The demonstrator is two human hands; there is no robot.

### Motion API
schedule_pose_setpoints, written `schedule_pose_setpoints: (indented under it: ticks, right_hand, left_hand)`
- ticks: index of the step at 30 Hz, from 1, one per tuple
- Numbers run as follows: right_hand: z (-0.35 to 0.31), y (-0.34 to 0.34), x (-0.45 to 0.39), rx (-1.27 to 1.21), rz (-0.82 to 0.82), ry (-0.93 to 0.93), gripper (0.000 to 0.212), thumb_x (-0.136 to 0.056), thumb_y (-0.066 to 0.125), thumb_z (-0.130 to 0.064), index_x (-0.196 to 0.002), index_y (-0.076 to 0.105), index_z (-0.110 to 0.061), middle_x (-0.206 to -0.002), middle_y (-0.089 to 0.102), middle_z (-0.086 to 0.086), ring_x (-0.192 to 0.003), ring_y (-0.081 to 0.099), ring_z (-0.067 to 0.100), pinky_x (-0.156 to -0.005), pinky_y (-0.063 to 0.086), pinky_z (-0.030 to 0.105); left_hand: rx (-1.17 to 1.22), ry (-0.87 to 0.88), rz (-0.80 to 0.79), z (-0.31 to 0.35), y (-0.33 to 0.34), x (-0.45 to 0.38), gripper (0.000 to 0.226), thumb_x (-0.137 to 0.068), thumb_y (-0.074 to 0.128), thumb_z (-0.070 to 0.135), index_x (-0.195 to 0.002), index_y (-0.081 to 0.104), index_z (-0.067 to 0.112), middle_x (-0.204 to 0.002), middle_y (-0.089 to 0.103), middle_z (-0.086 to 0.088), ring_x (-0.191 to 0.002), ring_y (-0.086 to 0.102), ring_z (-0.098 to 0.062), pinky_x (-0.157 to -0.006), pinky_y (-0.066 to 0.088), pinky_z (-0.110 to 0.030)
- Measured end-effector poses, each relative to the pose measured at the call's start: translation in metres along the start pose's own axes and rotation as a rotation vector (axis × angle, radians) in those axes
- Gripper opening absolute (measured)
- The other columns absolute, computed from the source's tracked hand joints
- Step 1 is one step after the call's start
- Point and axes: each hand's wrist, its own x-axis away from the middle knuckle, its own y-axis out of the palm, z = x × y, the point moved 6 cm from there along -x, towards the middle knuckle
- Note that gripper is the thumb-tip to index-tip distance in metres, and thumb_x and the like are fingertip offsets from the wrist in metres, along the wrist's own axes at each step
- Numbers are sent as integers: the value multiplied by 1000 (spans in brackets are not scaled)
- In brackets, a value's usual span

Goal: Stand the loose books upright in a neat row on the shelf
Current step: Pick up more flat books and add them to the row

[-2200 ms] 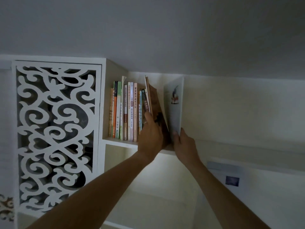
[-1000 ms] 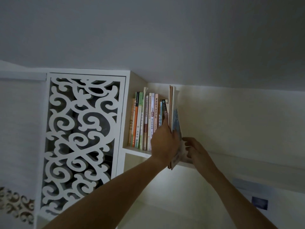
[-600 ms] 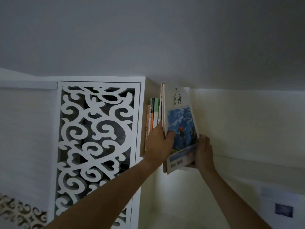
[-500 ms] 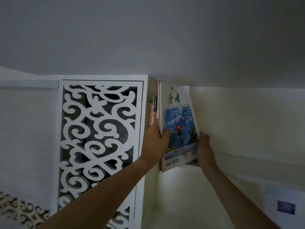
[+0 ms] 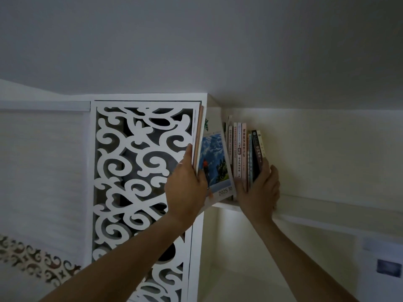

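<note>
My left hand point(image 5: 187, 182) grips a few thin magazines point(image 5: 214, 162) by their lower left edge; the front one has a blue mountain cover. They are off the shelf, in front of the lattice panel's right edge and tilted. Several upright books point(image 5: 244, 153) stand in a row on the white shelf point(image 5: 305, 203) high on the wall. My right hand point(image 5: 259, 190) clasps the bottom of that row, thumb at its left face and fingers against its right end.
A white cut-out lattice panel point(image 5: 139, 171) closes off the cabinet left of the shelf. The ceiling point(image 5: 218, 51) is just above the books. Right of the row the shelf runs on bare. A small picture point(image 5: 389, 268) hangs low right.
The magazines have come out of the row to the left in my left hand. My right hand has left them and now holds the standing books. The camera has swung left.
</note>
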Motion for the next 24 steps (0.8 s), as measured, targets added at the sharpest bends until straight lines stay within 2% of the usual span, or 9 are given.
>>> schedule_pose_setpoints:
  ticks: [4,8,16,20,24]
  right_hand:
    - [-13,12,1,36,-11,16,113,-76,69,-71,-161,9,-26,-163,15,20,-148,19,42,-117,16,68]
    - [-17,26,0,92,-44,81,123,-68,61,-86,-162,6,-28,-166,4,24,-151,6,48,-117,5,72]
    - [-27,45,-10,183,-43,167,139,-55,72,-86,-163,4,-31,-165,-8,31,-151,-9,52,-112,5,78]
    - [-31,46,-9,205,-3,137,137,-57,66,-90,-163,1,-31,-163,-10,33,-151,-12,52,-112,5,78]
    - [-35,50,-11,220,17,131,138,-57,65,-91,-163,1,-30,-162,-11,37,-151,-12,53,-112,4,78]
  left_hand:
    - [-85,-2,66,6,-20,-3,60,-101,50,31,-157,32,21,-107,71,-5,-81,73,-21,-61,63,-43]
    - [-149,31,48,11,-29,-1,63,-102,47,36,-160,25,25,-108,71,-4,-79,71,-18,-61,63,-42]
    - [-173,15,42,16,-20,4,65,-104,48,37,-161,19,27,-116,71,-4,-83,73,-19,-66,64,-41]
    - [-184,4,41,18,-18,4,63,-104,49,36,-160,23,25,-116,71,-4,-85,73,-20,-68,64,-42]
    - [-182,15,23,24,-21,6,56,-104,51,30,-155,32,21,-118,71,-4,-88,74,-18,-69,64,-37]
